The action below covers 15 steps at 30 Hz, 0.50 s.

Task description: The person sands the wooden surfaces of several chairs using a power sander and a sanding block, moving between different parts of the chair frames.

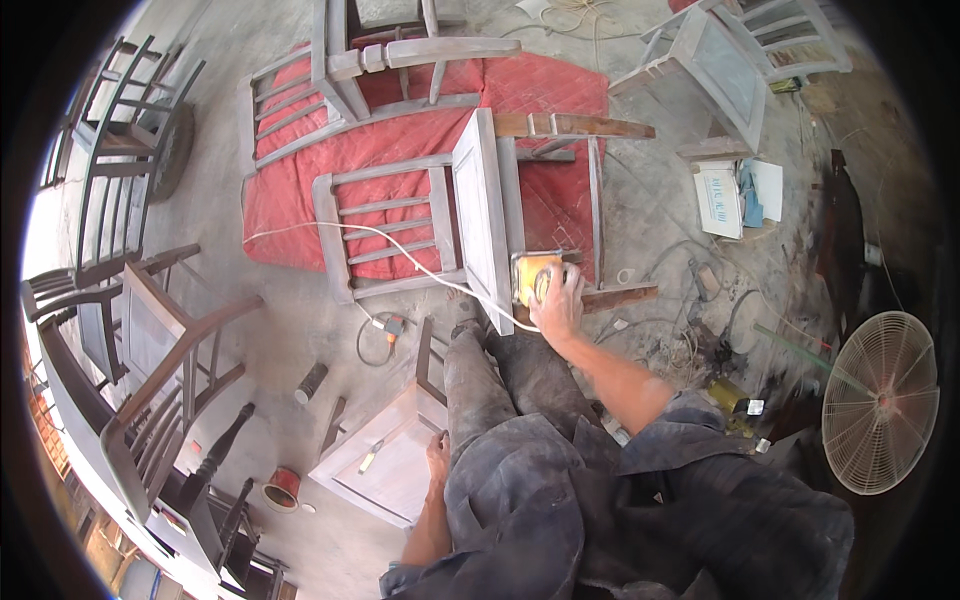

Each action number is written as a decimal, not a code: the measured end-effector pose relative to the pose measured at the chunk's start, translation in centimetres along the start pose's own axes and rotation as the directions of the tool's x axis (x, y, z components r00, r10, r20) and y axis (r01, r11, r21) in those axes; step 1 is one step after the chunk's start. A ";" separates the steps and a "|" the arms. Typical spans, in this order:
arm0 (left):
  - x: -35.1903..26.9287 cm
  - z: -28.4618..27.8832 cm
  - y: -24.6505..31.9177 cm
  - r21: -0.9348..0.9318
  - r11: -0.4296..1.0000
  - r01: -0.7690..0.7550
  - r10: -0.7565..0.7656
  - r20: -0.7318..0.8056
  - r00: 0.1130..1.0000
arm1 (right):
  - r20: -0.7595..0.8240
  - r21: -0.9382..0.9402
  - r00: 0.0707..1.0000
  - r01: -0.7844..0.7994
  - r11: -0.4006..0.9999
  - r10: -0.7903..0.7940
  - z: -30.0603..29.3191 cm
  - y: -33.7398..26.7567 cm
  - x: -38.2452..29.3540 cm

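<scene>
My right hand (559,304) is closed around a yellow power sander (534,276), whose pad lies against the frame of a wooden chair (484,217) near its lower leg. This chair lies on its side on a red quilted blanket (285,232), its slatted back towards the left and its legs towards the right. A white cord (420,266) crosses over the chair to the sander. My left hand (438,454) rests at the edge of another chair's seat (390,457), with its fingers curled and nothing plainly held. A small yellowish tool (369,459) lies on that seat.
More chairs stand or lie at the left (180,315), top (420,52) and upper right (720,67). A wire-guarded fan (881,401) is at the right. An open carton (716,199), a red can (281,489), a dark cylinder (311,382) and loose cables (382,334) are on the floor.
</scene>
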<state>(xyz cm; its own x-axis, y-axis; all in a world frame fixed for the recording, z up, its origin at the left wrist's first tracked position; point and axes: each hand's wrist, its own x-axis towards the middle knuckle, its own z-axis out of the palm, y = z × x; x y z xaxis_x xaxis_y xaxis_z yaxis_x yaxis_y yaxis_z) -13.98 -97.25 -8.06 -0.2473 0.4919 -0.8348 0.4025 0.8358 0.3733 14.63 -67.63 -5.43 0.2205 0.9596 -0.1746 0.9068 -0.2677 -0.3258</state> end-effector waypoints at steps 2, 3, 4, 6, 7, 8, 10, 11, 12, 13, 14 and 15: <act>0.8 -0.3 -0.6 -0.007 0.999 -0.032 0.032 -0.015 0.999 | 0.047 0.025 0.999 0.003 1.000 -0.004 0.1 -0.1 -0.2; 1.2 -0.3 -0.6 0.007 1.000 -0.027 0.027 -0.009 1.000 | 0.036 0.027 0.999 0.028 0.999 -0.029 0.0 -0.1 0.8; 1.6 -0.4 -0.5 0.024 0.999 -0.021 0.021 -0.003 1.000 | 0.025 0.029 0.998 0.052 0.998 -0.052 -0.2 -0.1 1.8; 2.3 -0.2 -0.2 0.030 1.000 -0.005 0.006 -0.004 1.000 | -0.001 0.010 0.996 0.086 0.996 -0.086 -0.6 -0.1 4.7; 2.4 -0.3 -0.6 0.035 0.999 -0.023 0.024 -0.016 1.000 | 0.000 0.015 0.996 0.094 0.995 -0.094 -0.8 -0.8 6.4; 2.6 -0.4 -1.1 0.040 0.998 -0.041 0.042 -0.028 0.999 | 0.002 0.021 0.995 0.103 0.994 -0.103 -1.0 -1.5 8.2; 2.8 -0.6 -1.5 0.045 0.996 -0.073 0.075 -0.042 0.996 | 0.016 0.005 0.995 0.099 0.995 -0.099 -1.4 -2.7 12.0; 2.8 -0.7 -1.6 0.048 0.996 -0.077 0.078 -0.038 0.996 | 0.030 -0.017 0.996 0.084 0.996 -0.083 -1.7 -3.1 13.8; 2.9 -0.9 -1.4 0.050 0.995 -0.081 0.083 -0.037 0.996 | 0.024 -0.007 0.996 0.086 0.996 -0.086 -1.5 -3.4 15.6; 2.9 -1.1 -1.3 0.052 0.995 -0.084 0.086 -0.033 0.996 | 0.036 -0.023 0.997 0.072 0.997 -0.071 -1.8 -3.9 17.0; 3.0 -1.1 -1.1 0.027 0.997 -0.077 0.077 -0.020 0.997 | 0.049 -0.038 0.997 0.058 0.998 -0.056 -2.2 -4.4 18.5; 3.1 -1.3 -0.6 0.021 0.997 -0.078 0.079 -0.020 0.997 | 0.064 -0.052 0.997 0.045 0.998 -0.042 -2.4 -4.9 19.7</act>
<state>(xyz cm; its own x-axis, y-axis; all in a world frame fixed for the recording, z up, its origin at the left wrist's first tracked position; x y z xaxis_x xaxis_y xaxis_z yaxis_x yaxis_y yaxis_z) -16.13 -95.93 -10.34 -0.2321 0.5610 -0.7946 0.4387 0.7895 0.4292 15.40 -47.16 -5.02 0.1586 0.9624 -0.2203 0.9331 -0.2190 -0.2851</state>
